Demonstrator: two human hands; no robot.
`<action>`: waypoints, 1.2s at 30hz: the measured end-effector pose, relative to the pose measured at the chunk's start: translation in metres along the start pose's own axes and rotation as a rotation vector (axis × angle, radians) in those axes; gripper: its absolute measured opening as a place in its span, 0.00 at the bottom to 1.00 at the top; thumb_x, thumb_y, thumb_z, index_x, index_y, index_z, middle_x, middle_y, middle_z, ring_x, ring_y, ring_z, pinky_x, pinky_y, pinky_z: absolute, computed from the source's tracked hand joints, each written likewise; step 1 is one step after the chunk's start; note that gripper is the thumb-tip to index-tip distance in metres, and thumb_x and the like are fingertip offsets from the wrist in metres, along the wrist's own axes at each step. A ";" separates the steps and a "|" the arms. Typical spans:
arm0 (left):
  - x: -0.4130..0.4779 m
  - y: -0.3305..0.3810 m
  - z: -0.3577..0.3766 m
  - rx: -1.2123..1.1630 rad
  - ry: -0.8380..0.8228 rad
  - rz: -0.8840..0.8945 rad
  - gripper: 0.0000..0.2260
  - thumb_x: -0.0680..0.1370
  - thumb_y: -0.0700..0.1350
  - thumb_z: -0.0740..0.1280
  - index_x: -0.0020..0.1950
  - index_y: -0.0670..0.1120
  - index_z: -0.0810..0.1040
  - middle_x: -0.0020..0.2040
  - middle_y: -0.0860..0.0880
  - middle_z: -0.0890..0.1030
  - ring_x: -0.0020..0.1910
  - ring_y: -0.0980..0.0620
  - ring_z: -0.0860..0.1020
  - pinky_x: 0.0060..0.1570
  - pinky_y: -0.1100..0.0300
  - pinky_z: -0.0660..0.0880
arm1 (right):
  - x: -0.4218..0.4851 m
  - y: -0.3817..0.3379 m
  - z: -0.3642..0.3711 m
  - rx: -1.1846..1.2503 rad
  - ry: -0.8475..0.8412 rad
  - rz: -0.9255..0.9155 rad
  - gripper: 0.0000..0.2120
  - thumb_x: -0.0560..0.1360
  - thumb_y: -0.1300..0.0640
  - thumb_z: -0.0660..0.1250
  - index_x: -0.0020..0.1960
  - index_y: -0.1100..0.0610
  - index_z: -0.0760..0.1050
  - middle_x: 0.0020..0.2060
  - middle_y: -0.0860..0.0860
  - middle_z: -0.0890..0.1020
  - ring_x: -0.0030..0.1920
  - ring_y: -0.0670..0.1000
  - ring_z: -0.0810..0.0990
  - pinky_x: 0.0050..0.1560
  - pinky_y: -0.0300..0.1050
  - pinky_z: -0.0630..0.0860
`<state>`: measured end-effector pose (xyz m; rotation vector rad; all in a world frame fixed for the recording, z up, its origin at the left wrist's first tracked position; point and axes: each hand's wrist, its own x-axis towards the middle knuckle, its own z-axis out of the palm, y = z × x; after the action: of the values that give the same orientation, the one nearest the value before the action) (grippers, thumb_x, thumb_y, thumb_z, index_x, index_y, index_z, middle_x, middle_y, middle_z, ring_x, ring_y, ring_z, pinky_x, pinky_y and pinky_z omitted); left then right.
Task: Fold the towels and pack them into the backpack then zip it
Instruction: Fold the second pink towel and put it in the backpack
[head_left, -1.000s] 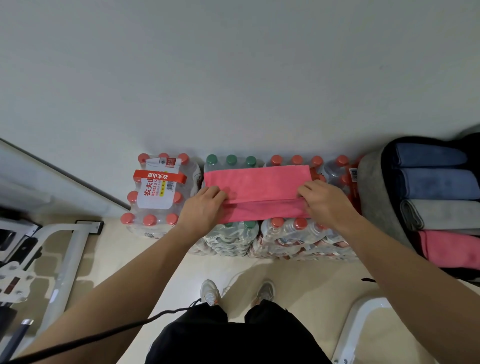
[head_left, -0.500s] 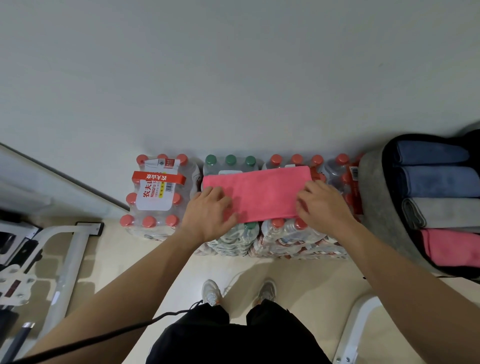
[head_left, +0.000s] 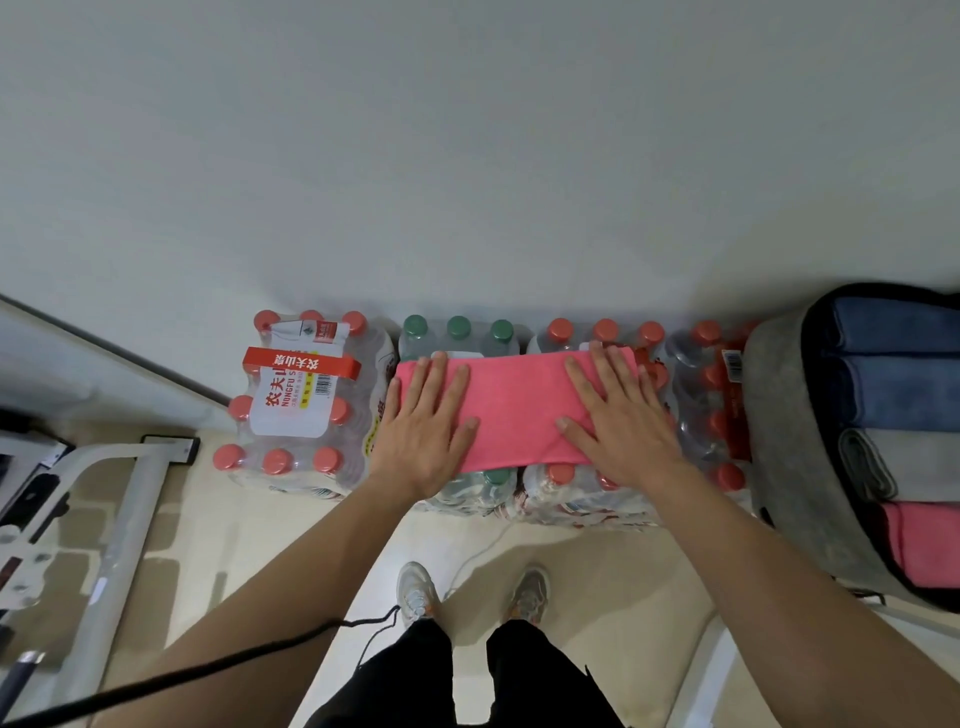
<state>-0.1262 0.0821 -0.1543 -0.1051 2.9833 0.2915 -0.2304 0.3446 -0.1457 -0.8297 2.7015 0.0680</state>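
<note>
1. The bottle packs along the wall serve as the folding surface. Their caps make it bumpy, so I judge that pressure should be broad and even, not dug in at one spot.
2. The left hand lies palm-down on the left end of the towel. Its fingers are straight, slightly spread and point toward the wall, with the thumb out toward the middle. It grips nothing and only presses.
3. The towel, pink, lies as a folded band across the tops of the middle packs, under both hands. The step in hand looks like flattening the fold. To do it well, smooth from the centre outward, check that the edges line up, and set the crease firmly, since soft cloth tends to spring open.
4. The right hand mirrors the left on the right end: palm flat, fingers straight and fanned, thumb toward the middle, holding nothing. Both forearms reach forward from below.
5. The backpack stands open just right of the packs, with packed towels in blue, grey and pink ranged inside. I judge the band needs another fold to match them.
</note>
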 end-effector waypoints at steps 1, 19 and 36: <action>0.001 -0.002 -0.002 -0.028 0.009 0.005 0.26 0.83 0.59 0.45 0.81 0.54 0.47 0.81 0.49 0.46 0.80 0.48 0.44 0.77 0.43 0.42 | 0.000 -0.001 -0.002 -0.014 -0.007 0.000 0.39 0.75 0.28 0.34 0.78 0.49 0.29 0.77 0.55 0.32 0.77 0.58 0.30 0.76 0.60 0.35; 0.047 -0.021 -0.073 -0.448 -0.112 -0.396 0.08 0.75 0.50 0.70 0.42 0.47 0.74 0.40 0.50 0.78 0.37 0.55 0.76 0.31 0.61 0.70 | 0.021 -0.013 -0.031 -0.064 -0.135 -0.267 0.48 0.69 0.21 0.50 0.78 0.42 0.30 0.77 0.49 0.31 0.78 0.53 0.32 0.77 0.57 0.37; 0.032 0.018 -0.114 -0.819 0.162 -0.397 0.08 0.76 0.49 0.72 0.48 0.46 0.78 0.43 0.48 0.83 0.39 0.50 0.82 0.33 0.58 0.81 | 0.020 -0.028 -0.022 -0.051 -0.040 -0.209 0.47 0.68 0.20 0.42 0.78 0.41 0.32 0.79 0.54 0.35 0.78 0.58 0.34 0.76 0.63 0.39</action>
<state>-0.1742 0.0759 -0.0446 -0.8121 2.6813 1.4607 -0.2367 0.3080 -0.1297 -1.1085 2.5698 0.1060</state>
